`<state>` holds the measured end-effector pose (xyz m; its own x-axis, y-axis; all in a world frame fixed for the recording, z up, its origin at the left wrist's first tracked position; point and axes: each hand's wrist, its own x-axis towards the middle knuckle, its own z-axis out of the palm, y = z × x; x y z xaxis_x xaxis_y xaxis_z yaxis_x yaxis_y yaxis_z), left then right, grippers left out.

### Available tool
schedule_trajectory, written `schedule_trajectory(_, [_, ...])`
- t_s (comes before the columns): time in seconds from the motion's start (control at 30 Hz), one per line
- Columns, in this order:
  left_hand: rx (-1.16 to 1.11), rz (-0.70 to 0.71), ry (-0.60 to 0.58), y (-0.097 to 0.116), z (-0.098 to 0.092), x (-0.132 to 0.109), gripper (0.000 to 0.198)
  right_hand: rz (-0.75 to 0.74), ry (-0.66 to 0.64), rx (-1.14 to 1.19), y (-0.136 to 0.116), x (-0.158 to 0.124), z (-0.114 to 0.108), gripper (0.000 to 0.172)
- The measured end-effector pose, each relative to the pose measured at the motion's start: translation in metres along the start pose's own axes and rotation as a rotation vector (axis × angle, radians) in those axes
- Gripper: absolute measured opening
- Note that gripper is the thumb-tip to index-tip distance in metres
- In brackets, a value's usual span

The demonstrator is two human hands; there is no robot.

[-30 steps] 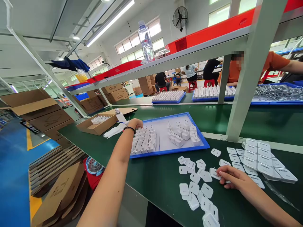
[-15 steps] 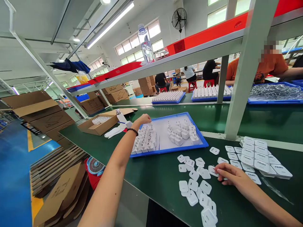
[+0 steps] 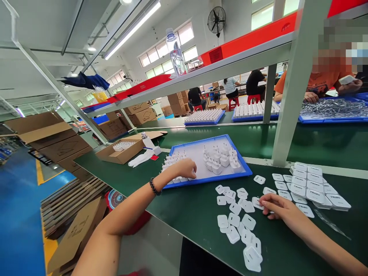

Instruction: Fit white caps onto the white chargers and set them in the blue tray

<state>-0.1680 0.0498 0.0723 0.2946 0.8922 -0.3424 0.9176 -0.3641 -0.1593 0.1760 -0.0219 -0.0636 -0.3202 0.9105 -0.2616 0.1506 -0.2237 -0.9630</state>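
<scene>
My left hand (image 3: 185, 168) is over the left part of a blue-rimmed tray (image 3: 224, 177), its fingers curled downward. What they hold, if anything, is hidden. Beside and behind that hand stand rows of white plug adapters (image 3: 176, 157) with metal pins up. Another cluster of white plug adapters (image 3: 221, 159) stands in the tray's right half. My right hand (image 3: 276, 207) rests low over the green table, thumb and fingers closed on the edge of a white square cover (image 3: 257, 203). Loose white square covers (image 3: 235, 209) with small slots lie scattered to its left.
Stacked printed white squares (image 3: 307, 182) lie at the right, with a clear plastic strip (image 3: 330, 224) beside them. A metal post (image 3: 290, 99) rises behind the tray. An open carton (image 3: 119, 153) and white glove (image 3: 140, 158) are at the left. A co-worker (image 3: 324, 80) sits across.
My left hand has come from the tray's far left edge toward its near middle, fingers now curled down. My right hand stays nearly in place. The co-worker now holds up a white piece.
</scene>
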Motion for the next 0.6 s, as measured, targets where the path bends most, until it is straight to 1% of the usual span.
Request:
schedule_trajectory(0.1, [0.014, -0.002, -0.022, -0.002, -0.002, 0.004, 0.019, -0.004, -0.004, -0.001, 0.001, 0.001, 0.0, 0.035])
schedule_trajectory(0.17, [-0.005, 0.002, -0.029, -0.002, -0.005, 0.01, 0.018, -0.002, -0.01, 0.004, 0.001, 0.001, 0.0, 0.035])
schedule_trajectory(0.23, [-0.043, 0.01, 0.005, 0.003, -0.009, 0.016, 0.033, -0.009, -0.012, 0.014, -0.002, 0.0, 0.001, 0.035])
schedule_trajectory(0.37, [-0.132, 0.015, 0.181, 0.02, -0.008, 0.028, 0.08, -0.028, 0.004, 0.038, -0.01, -0.002, 0.004, 0.034])
schedule_trajectory(0.43, [-0.162, 0.016, 0.246, 0.025, -0.005, 0.034, 0.097, -0.027, 0.015, 0.04, -0.012, -0.002, 0.005, 0.033])
schedule_trajectory(0.47, [-0.176, 0.019, 0.258, 0.025, -0.004, 0.037, 0.102, -0.028, 0.018, 0.038, -0.012, -0.003, 0.005, 0.032])
schedule_trajectory(0.53, [-0.207, 0.028, 0.24, 0.02, -0.004, 0.044, 0.107, -0.038, 0.021, 0.028, -0.011, -0.004, 0.004, 0.032])
schedule_trajectory(0.6, [-0.241, 0.038, 0.189, 0.009, -0.008, 0.051, 0.102, -0.064, 0.033, -0.026, -0.013, -0.006, 0.003, 0.032])
